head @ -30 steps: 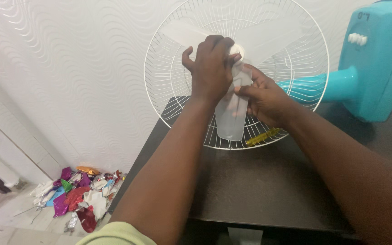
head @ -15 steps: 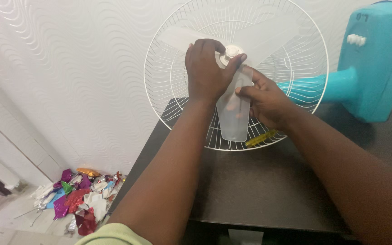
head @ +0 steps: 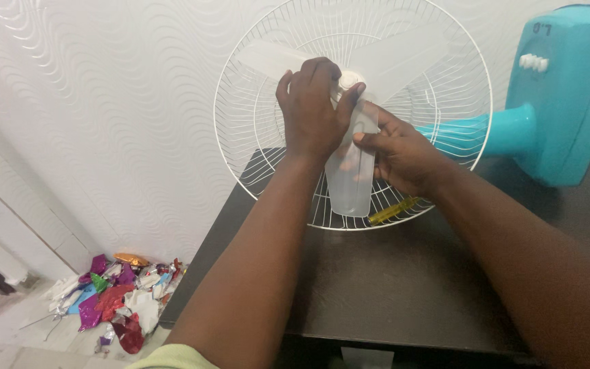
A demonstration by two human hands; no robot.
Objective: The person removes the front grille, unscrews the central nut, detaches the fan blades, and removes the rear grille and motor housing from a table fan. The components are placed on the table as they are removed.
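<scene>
My left hand [head: 312, 109] fingers curled over small white plastic hub cap [head: 347, 80] at centre of translucent three-blade fan propeller [head: 353, 157]; my right hand [head: 397, 152] pinches lower blade, likely stopping spin. Yellow screwdriver [head: 392, 210] below hub cap.

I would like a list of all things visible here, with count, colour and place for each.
fan blades: three, translucent white, inside the grille
hub cap: one, white, blade centre
rear grille: one, white wire, standing on the table
fan body: one, turquoise, lying right
table: one, dark brown
yellow tool: one, behind the grille wires
foil scraps: many, mixed colours, floor left
left hand: at the hub cap
right hand: holding the lower blade
</scene>
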